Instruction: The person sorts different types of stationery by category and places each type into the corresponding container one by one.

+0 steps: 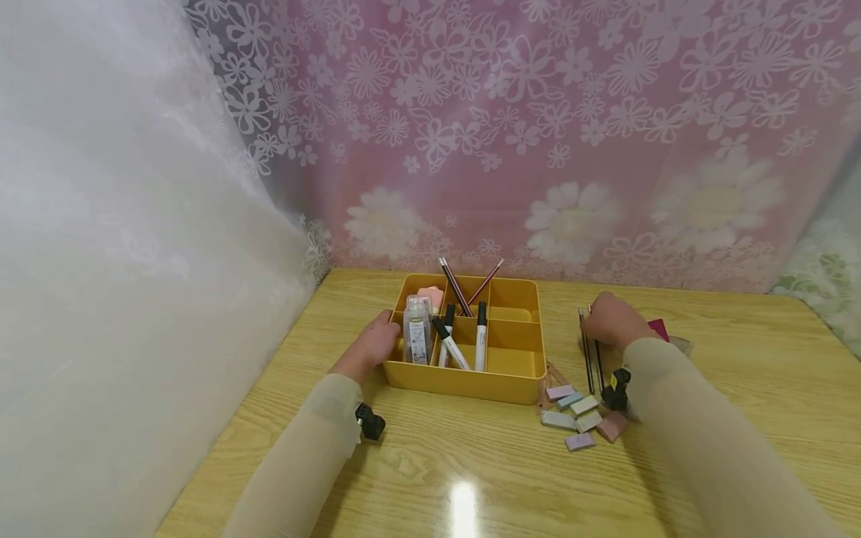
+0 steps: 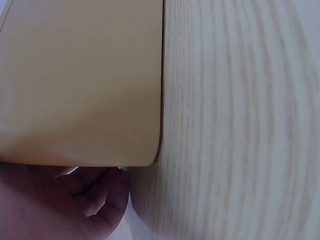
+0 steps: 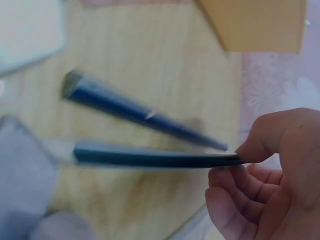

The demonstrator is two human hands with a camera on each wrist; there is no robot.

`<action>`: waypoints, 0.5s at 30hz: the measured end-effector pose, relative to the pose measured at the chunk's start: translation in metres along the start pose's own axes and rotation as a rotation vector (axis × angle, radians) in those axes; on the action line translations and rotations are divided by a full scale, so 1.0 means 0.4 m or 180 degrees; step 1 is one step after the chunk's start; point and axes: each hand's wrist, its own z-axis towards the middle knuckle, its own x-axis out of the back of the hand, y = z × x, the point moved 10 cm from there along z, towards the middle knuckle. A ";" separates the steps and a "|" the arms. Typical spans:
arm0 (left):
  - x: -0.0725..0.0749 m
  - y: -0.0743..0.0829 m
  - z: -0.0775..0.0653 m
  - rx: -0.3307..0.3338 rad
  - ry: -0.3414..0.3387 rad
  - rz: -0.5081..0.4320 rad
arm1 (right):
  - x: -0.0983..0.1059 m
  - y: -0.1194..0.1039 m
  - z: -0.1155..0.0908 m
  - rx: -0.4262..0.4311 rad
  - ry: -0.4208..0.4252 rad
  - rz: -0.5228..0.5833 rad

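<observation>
A yellow compartment organizer (image 1: 464, 382) stands on the table, and my left hand (image 1: 373, 345) holds its left side. The left wrist view shows that hand's curled fingers (image 2: 112, 200) against the end wall; the thumb is hidden there. To the organizer's right, my right hand (image 1: 610, 321) pinches a dark pencil (image 3: 160, 159) between thumb and fingertips. A second dark pencil (image 3: 125, 107) lies just beside it, its end close to the thumb. Inside the organizer are black-capped white markers (image 1: 480, 340), a clear labelled container (image 1: 417, 336), a pink item (image 1: 430, 299) and striped pencils (image 1: 456, 286).
Several pastel erasers (image 1: 584, 406) lie loose in front of the right hand, by the organizer's right corner. A dark pink piece (image 1: 659, 329) shows partly behind the right wrist. A floral curtain (image 1: 471, 187) hangs behind the table, with a white sheet (image 1: 134, 261) at left.
</observation>
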 end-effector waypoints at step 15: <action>-0.001 -0.002 0.005 -0.0019 0.0039 -0.0008 | 0.099 -0.204 -0.044 0.0585 0.0723 0.0871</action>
